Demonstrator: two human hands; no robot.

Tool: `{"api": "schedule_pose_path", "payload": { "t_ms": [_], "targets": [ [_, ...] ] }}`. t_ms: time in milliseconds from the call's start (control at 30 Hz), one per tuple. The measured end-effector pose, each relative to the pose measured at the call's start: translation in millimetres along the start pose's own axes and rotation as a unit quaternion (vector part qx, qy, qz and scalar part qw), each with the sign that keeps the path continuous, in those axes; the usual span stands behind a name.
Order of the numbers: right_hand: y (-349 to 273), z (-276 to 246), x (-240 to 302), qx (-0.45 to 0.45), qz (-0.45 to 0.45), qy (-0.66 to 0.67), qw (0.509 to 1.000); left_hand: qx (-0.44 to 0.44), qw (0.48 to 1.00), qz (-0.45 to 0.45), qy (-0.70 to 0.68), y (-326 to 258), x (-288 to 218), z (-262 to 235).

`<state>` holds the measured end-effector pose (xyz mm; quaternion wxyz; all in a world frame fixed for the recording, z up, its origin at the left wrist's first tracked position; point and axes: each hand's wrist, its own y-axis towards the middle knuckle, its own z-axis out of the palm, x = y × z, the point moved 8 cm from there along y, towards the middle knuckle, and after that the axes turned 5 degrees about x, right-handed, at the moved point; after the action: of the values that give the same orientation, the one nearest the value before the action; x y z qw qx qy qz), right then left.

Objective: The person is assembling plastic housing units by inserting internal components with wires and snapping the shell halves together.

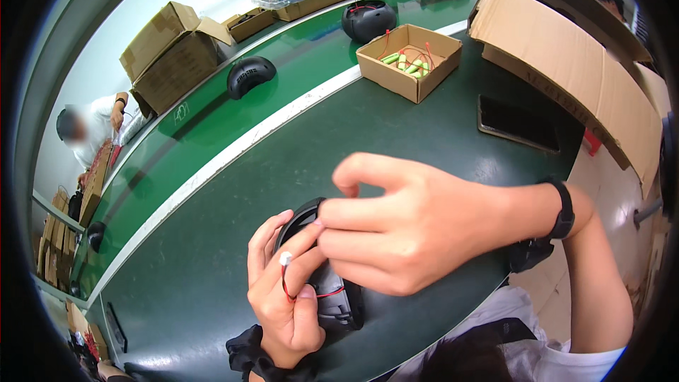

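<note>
My left hand (286,297) is closed round a curved black plastic shell (346,308), which it holds tilted just above the green table. A thin red-and-black wire with a small white connector (285,258) comes out between the left fingers and runs back into the shell's inside. Over the shell's upper part, my right hand (396,230) is closed, with its fingers bent and the forefinger hooked above the rest. Its fingertips meet the left fingers at the shell; what they pinch there, if anything, is hidden.
An open carton (417,92) of green battery cells with red wires stands ahead. A dark phone (516,124) lies to its right, beside a big cardboard box (559,64). On the green conveyor (191,141) sit black shells (251,76). A co-worker (99,124) is at far left.
</note>
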<state>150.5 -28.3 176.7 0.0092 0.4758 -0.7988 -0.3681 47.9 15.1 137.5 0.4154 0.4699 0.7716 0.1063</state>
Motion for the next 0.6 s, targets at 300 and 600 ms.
{"api": "schedule_pose_path", "payload": {
  "t_ms": [300, 600],
  "targets": [
    [-14.5, 42.2, -64.0, 0.001, 0.165, 0.447, 0.879, -0.002, 1.0, -0.004, -0.029, -3.4, -2.6, 3.7],
    [-35.6, 85.1, -56.6, 0.046, 0.249, 0.678, 0.69, -0.058, 0.996, -0.04, -0.058, -7.0, 5.0, -2.2]
  ]
}}
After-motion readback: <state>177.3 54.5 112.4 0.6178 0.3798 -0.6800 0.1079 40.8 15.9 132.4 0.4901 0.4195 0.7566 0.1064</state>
